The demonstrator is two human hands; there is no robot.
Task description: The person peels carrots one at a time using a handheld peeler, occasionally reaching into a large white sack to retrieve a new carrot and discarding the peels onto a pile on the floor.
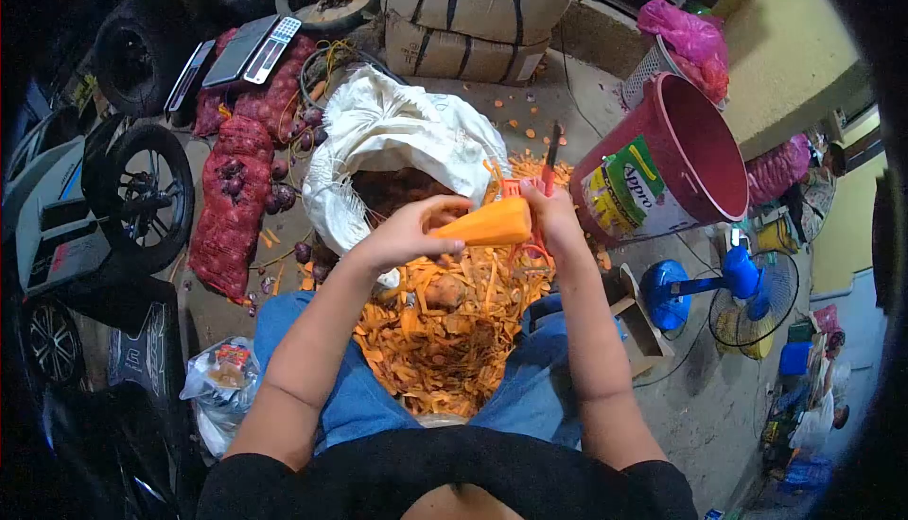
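In my left hand, the fingers and thumb are wrapped round the thick end of a peeled orange carrot. The carrot lies crosswise, its other end close to my right hand. That hand is closed on a red-handled peeler, whose dark end points up and away; its working part is partly hidden. Below both hands, a heap of carrot peelings fills the space between my knees. Just beyond the left hand stands an open white woven sack with dark contents that I cannot make out.
A large red bucket leans at the right, near a blue fan. Red net sacks of onions lie at left, with a scale on one. Wrapped bales are stacked behind. A motorcycle wheel stands far left.
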